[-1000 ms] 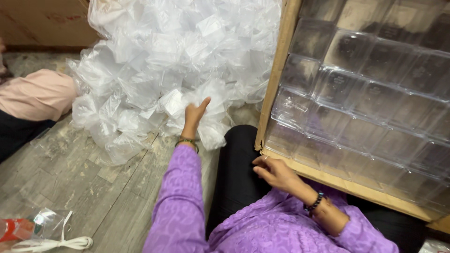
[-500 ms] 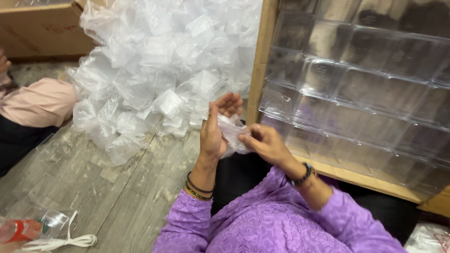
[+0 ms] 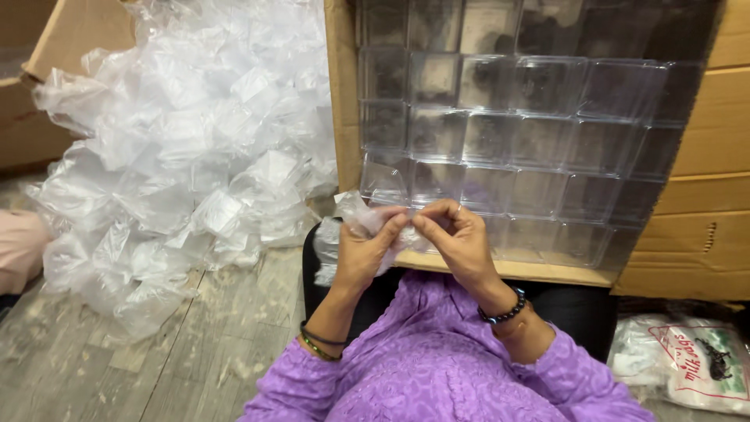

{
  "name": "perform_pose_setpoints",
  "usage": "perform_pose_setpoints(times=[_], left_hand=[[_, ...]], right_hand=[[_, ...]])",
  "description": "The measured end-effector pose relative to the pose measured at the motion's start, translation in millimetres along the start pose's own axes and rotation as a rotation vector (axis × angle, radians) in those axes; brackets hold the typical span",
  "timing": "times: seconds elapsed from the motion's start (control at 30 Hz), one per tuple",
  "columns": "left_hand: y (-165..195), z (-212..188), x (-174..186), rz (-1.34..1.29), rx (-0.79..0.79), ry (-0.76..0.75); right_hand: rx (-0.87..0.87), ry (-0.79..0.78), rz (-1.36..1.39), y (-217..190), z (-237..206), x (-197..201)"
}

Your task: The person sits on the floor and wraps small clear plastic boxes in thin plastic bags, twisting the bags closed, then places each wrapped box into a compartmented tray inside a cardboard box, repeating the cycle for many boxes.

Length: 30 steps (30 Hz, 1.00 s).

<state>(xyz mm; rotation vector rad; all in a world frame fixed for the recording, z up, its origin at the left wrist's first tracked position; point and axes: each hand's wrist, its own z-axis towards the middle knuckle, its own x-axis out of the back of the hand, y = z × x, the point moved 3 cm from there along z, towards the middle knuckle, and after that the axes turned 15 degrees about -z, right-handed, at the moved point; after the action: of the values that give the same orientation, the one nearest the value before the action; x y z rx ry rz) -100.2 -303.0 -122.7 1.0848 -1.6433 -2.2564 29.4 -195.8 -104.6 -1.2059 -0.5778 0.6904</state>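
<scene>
Both hands meet over my lap on one small clear plastic bag (image 3: 353, 223). My left hand (image 3: 366, 252) grips its crumpled body, and my right hand (image 3: 459, 238) pinches its edge with thumb and forefinger. Purple sleeves, bangles on the left wrist and a dark bead bracelet on the right are visible. A big heap of similar clear bags (image 3: 187, 148) lies to the left on the wooden floor. Directly ahead, a cardboard box (image 3: 341, 101) on its side holds stacked clear plastic cases (image 3: 508, 133).
Another cardboard box (image 3: 55, 47) stands behind the heap at the far left. A pink-clothed part of another person (image 3: 17, 250) shows at the left edge. A white printed plastic packet (image 3: 687, 367) lies at the lower right. More brown cartons (image 3: 715, 180) stand on the right.
My left hand reached into the heap, came back with a bag, and both hands now hold it in front of the box. The view has shifted right toward the box.
</scene>
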Motion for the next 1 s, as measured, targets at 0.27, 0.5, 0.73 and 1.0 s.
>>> perform_pose_setpoints(times=[0.27, 0.5, 0.73, 1.0], left_hand=[[-3.5, -11.8, -5.3, 0.007, -0.061, -0.136], [-64.0, -15.7, 14.4, -0.117, 0.236, -0.102], [-19.6, -36.0, 94.8, -0.765, 0.526, -0.335], [4.6, 50.2, 45.5, 0.364, 0.040, -0.037]], right_hand=[[-0.027, 0.071, -0.072, 23.6, -17.1, 15.9], [-0.137, -0.028, 0.291, 48.7, -24.4, 8.1], [-0.408, -0.271, 0.294, 75.4, -28.8, 33.0], [-0.031, 0.086, -0.629, 44.5, 32.1, 26.9]])
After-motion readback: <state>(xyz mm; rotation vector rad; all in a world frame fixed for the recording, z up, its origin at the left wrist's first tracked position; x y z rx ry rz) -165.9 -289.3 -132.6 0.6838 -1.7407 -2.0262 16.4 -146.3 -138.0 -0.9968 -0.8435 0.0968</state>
